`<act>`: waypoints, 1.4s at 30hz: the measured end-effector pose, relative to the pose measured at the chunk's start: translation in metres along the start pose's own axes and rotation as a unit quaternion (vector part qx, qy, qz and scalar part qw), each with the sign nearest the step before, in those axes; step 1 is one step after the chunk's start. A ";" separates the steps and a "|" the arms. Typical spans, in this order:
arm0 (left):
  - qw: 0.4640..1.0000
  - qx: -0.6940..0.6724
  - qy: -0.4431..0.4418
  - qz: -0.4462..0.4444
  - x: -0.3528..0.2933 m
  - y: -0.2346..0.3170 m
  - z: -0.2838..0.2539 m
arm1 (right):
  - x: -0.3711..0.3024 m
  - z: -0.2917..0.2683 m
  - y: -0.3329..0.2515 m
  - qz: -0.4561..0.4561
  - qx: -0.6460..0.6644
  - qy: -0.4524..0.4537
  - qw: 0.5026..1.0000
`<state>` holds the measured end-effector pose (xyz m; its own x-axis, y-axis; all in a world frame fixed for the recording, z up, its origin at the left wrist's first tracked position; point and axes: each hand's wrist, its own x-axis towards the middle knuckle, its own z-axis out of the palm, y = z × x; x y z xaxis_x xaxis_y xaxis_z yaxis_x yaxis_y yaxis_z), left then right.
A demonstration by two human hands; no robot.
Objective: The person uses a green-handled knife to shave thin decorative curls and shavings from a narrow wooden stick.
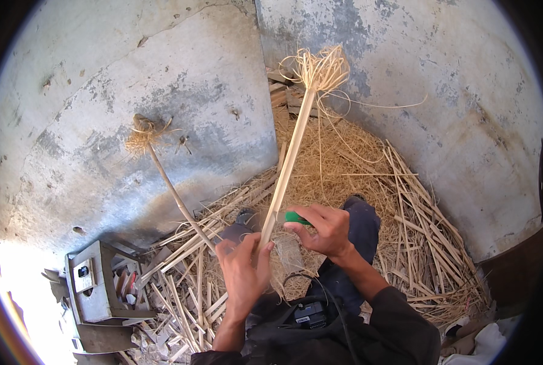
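My left hand [245,271] is closed round the lower end of a long, pale bamboo strip [291,157]. The strip slants up and away, and a tuft of thin curled shavings [322,68] still hangs on at its far end. In my right hand [325,230] is a green-handled knife [297,218], gripped with the thumb below the handle. Its blade lies at the strip's right side, just above my left hand; the exact contact is too small to tell. A thinner brown stick [177,198], also topped with curled fibres, runs down to beside my left hand.
Loose fine shavings [338,155] cover the floor in the corner between two worn walls [180,79]. Split bamboo strips [432,234] lie piled at both sides. A grey box-like stand [104,292] is at the lower left. A black device [309,315] with a cable is at my lap.
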<state>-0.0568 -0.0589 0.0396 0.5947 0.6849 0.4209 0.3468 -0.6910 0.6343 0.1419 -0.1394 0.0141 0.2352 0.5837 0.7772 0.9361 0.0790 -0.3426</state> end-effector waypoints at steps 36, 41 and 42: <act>0.998 0.054 0.011 -0.011 -0.023 -0.013 -0.004 | 0.002 -0.023 0.047 0.212 0.086 0.070 0.971; 0.999 0.049 0.016 -0.016 -0.021 -0.014 -0.003 | -0.003 -0.039 0.043 0.180 0.052 0.071 0.980; 0.999 0.048 0.013 -0.020 -0.021 -0.014 -0.004 | -0.003 -0.041 0.049 0.180 0.052 0.071 0.980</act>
<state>-0.0767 -0.0631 0.0242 0.5595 0.7179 0.4143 0.4384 -0.6805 0.5871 0.1974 -0.1711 0.0167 0.5860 0.4710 0.6594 0.7561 -0.0250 -0.6540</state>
